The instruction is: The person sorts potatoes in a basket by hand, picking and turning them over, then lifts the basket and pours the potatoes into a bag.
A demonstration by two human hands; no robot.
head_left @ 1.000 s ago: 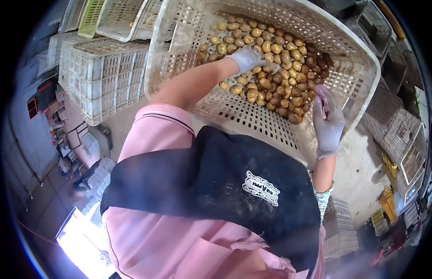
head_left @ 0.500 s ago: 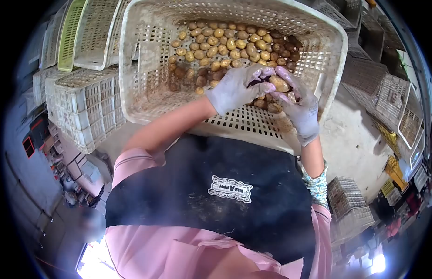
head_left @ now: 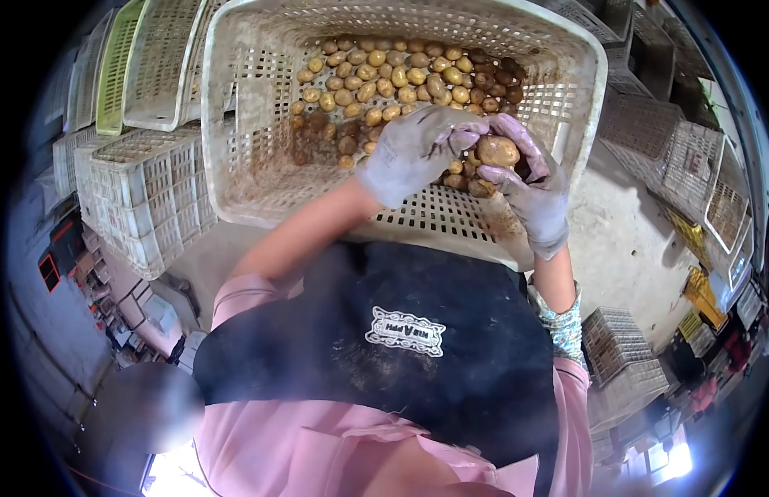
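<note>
Pale, scuffed floor (head_left: 633, 219) shows beyond the work, with slatted plastic crates (head_left: 148, 199) stacked to my left and a yellow-green crate (head_left: 115, 70) standing on edge above them. Closest to my fingers is one plump potato (head_left: 497, 152), raised over the near right part of the big crate (head_left: 209, 124), between my two hands. It looks slightly oval, its long axis running roughly side to side, from one hand toward the other.

My right hand (head_left: 535, 192) is the nearer and has the real hold: fingers curl round the far and right sides, thumb along the near side. My left hand (head_left: 418, 153) comes in from the left, fingers bent and bunched by the potato's left end; I can't tell whether they press on it or pinch anything else.

The potato's skin is tan-yellow, smooth and a bit shiny. Thin whitish gloves cover both hands, purplish-pink at the fingers. Below lie loose potatoes (head_left: 376, 58), round to oval, yellow on the left and middle, browner toward the far right. Around them the crate's hard, off-white walls are pierced with small slots and smeared brown. Nearer me, my dark cloth apron (head_left: 277, 348) has pale dusty smudges beside its ornate white patch (head_left: 405, 331).
</note>
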